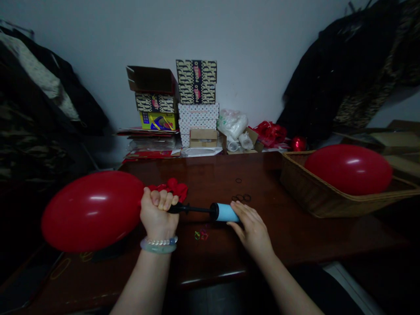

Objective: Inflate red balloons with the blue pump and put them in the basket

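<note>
My left hand (pixel 159 212) is closed in a fist around the black nozzle end of a balloon pump, with the neck of a large inflated red balloon (pixel 93 210) at its left side. My right hand (pixel 251 225) wraps the light-blue barrel of the balloon pump (pixel 226 212). A thin black rod shows between the two hands. Behind my left fist lies a pile of flat red balloons (pixel 177 189). Small coloured rubber bands (pixel 201 235) lie on the table below the pump, and several black rings (pixel 241 197) lie beyond it.
At right on the dark wooden table (pixel 210 170) stands a wicker basket (pixel 305 203) holding another inflated red balloon (pixel 349 169). Stacked boxes (pixel 197 83) and a plastic bag (pixel 232 123) are at the back wall. Coats (pixel 337 65) hang on both sides. Yellowish bands (pixel 61 268) lie front left.
</note>
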`<move>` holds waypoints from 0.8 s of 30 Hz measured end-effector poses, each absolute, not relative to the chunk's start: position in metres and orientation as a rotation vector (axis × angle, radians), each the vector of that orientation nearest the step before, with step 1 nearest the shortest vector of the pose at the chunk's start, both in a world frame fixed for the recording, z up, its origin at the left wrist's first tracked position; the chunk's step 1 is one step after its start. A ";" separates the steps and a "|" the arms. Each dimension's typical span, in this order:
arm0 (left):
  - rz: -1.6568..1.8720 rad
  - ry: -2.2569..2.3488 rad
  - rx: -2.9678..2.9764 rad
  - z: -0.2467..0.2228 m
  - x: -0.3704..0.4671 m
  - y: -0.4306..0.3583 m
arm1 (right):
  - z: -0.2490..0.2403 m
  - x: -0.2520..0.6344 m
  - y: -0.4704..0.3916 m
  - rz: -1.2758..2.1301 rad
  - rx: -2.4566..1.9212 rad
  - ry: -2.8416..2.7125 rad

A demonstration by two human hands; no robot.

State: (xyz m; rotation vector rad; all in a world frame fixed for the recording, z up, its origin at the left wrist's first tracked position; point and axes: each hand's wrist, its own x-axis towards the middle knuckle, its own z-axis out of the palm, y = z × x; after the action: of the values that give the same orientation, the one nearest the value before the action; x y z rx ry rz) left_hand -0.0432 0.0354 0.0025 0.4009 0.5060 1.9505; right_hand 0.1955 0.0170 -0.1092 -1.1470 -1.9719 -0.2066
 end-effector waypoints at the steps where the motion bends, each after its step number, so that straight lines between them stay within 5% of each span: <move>1: 1.952 0.511 0.392 0.002 -0.042 0.036 | -0.110 0.196 0.017 -0.199 -1.144 -1.965; 24: 1.878 0.550 0.388 -0.022 0.001 0.032 | -0.119 0.169 0.003 -0.127 -1.119 -1.919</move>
State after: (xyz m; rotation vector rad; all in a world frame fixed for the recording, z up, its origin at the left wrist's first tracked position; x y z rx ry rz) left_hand 0.0011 0.0319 -0.0224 0.3879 0.5499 1.8782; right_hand 0.1689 0.0033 -0.1188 -1.1187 -1.9192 -0.1266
